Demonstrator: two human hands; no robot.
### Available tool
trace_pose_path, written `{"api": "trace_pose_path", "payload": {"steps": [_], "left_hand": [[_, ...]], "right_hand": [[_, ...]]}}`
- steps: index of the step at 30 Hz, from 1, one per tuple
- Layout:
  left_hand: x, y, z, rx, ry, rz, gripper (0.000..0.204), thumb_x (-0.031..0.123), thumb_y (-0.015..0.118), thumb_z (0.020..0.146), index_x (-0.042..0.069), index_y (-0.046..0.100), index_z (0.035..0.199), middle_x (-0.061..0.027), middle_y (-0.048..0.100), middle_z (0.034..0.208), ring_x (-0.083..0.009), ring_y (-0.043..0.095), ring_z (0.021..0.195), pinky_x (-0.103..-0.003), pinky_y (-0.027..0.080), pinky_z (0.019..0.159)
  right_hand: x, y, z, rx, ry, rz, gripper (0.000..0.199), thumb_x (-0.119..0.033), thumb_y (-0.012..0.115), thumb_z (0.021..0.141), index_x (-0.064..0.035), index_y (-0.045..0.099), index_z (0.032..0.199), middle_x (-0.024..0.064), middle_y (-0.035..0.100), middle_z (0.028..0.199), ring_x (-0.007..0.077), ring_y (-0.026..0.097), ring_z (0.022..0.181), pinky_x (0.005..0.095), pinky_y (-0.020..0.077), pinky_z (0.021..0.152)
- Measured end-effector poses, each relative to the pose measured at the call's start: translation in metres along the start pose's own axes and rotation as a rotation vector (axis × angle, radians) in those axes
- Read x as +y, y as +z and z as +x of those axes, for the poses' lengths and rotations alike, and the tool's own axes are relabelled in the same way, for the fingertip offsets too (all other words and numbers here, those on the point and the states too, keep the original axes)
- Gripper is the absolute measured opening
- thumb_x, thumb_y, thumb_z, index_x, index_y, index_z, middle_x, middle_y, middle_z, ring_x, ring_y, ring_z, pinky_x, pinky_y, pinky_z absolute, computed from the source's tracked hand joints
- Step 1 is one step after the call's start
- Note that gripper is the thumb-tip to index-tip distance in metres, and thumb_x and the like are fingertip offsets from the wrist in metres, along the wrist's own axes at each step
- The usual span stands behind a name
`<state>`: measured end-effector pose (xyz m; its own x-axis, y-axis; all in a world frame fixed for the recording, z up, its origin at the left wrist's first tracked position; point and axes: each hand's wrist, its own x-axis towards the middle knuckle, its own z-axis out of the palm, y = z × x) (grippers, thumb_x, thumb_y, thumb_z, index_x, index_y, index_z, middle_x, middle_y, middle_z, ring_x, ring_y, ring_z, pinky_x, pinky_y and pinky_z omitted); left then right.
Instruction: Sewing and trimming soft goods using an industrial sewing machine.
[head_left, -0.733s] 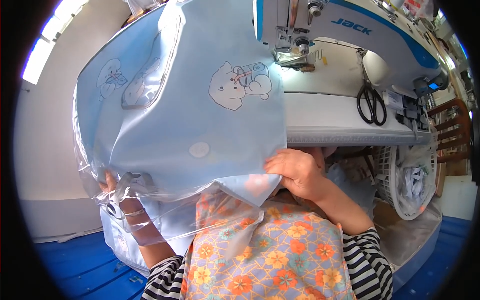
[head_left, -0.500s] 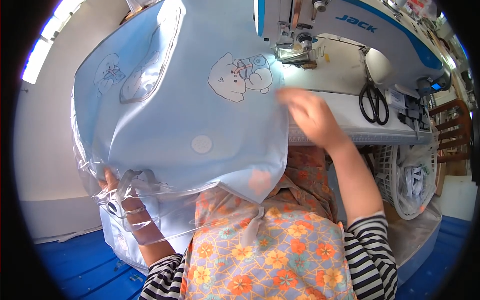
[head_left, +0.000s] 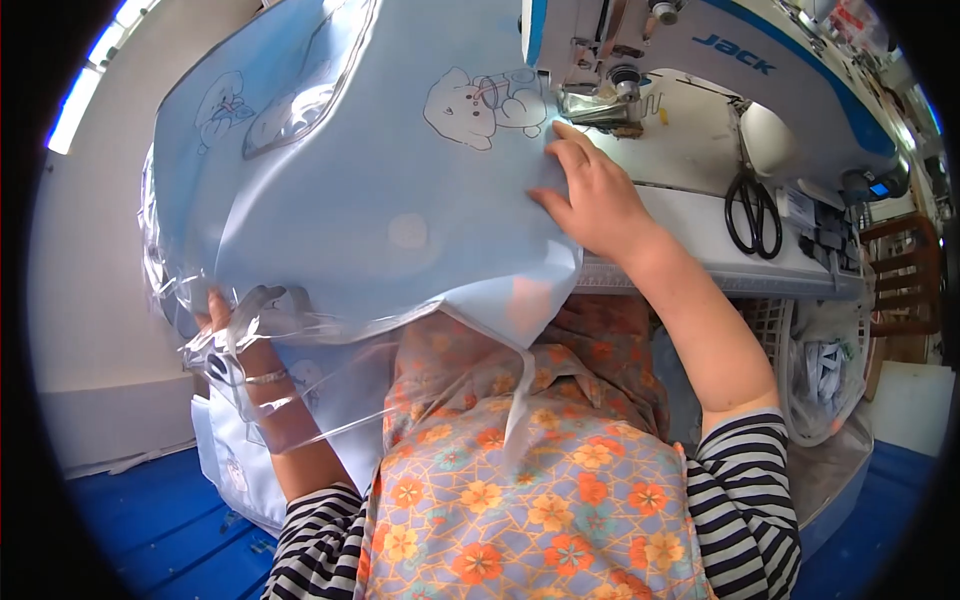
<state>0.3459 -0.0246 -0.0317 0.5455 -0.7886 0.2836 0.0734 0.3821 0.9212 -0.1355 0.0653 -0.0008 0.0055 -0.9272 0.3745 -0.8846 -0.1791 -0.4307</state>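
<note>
A large light-blue sheet (head_left: 330,220) printed with white cartoon dogs spreads across the left and middle, its right edge running up beside the needle area of a white-and-blue sewing machine (head_left: 680,50). My right hand (head_left: 600,200) lies on that right edge just in front of the presser foot (head_left: 600,110), fingers stretched and apart. At the lower left, my left hand (head_left: 217,315) is closed on crumpled clear plastic film (head_left: 330,325) along the sheet's near edge. Film covers part of that hand and wrist. A clear window (head_left: 300,115) is set into the sheet.
Black-handled scissors (head_left: 753,215) lie on the machine bed, right of the needle. A white basket (head_left: 825,370) with plastic and scraps stands below at right. A wooden chair (head_left: 900,275) is behind it. More pale-blue material (head_left: 235,465) hangs at lower left.
The sheet has slid away from me, toward the back of the machine. My right hand has moved onto its edge near the presser foot. My left hand has risen slightly with the film.
</note>
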Motion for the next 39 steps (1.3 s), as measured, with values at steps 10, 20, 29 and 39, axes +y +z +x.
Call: {"api": "trace_pose_path", "payload": {"steps": [10,20,29,39], "left_hand": [[-0.049,0.016,0.045,-0.16,0.293,0.536,0.028,0.021,0.053,0.094,-0.001,0.053,0.112,-0.0184,0.062,0.085,-0.0282,0.064,0.074,-0.039,0.056,0.062],[-0.026,0.042,-0.064,-0.319,0.344,0.652,0.052,0.008,0.057,0.089,0.005,0.041,0.138,-0.0205,0.054,0.128,-0.0306,0.05,0.12,-0.041,0.039,0.101],[0.082,0.056,-0.192,-1.383,0.501,0.612,0.025,-0.009,0.059,0.075,-0.002,0.064,0.099,-0.0168,0.066,0.105,-0.0328,0.066,0.087,-0.037,0.053,0.073],[0.098,0.114,-0.197,-1.267,0.746,0.313,0.029,-0.009,0.06,0.071,-0.002,0.064,0.098,-0.0142,0.067,0.089,-0.0275,0.066,0.075,-0.034,0.053,0.068]], "right_hand": [[-0.001,-0.006,-0.003,0.054,-0.134,-0.005,0.033,-0.014,0.065,0.085,0.0054,0.06,0.111,0.0184,0.058,0.122,0.0338,0.056,0.113,0.0393,0.0453,0.097],[0.005,-0.007,-0.002,0.077,-0.063,0.131,0.031,-0.002,0.058,0.085,0.0004,0.06,0.116,0.0169,0.058,0.123,0.0321,0.056,0.114,0.0384,0.0457,0.097],[0.058,-0.094,-0.108,0.589,0.361,-0.237,0.025,0.0,0.061,0.083,-0.0006,0.061,0.108,0.0119,0.061,0.11,0.0268,0.059,0.103,0.0344,0.0462,0.09],[0.038,-0.125,-0.132,0.15,0.757,0.773,0.045,-0.011,0.051,0.091,-0.0102,0.045,0.135,0.0077,0.059,0.086,0.0115,0.05,0.057,0.0232,0.042,0.053]]}}
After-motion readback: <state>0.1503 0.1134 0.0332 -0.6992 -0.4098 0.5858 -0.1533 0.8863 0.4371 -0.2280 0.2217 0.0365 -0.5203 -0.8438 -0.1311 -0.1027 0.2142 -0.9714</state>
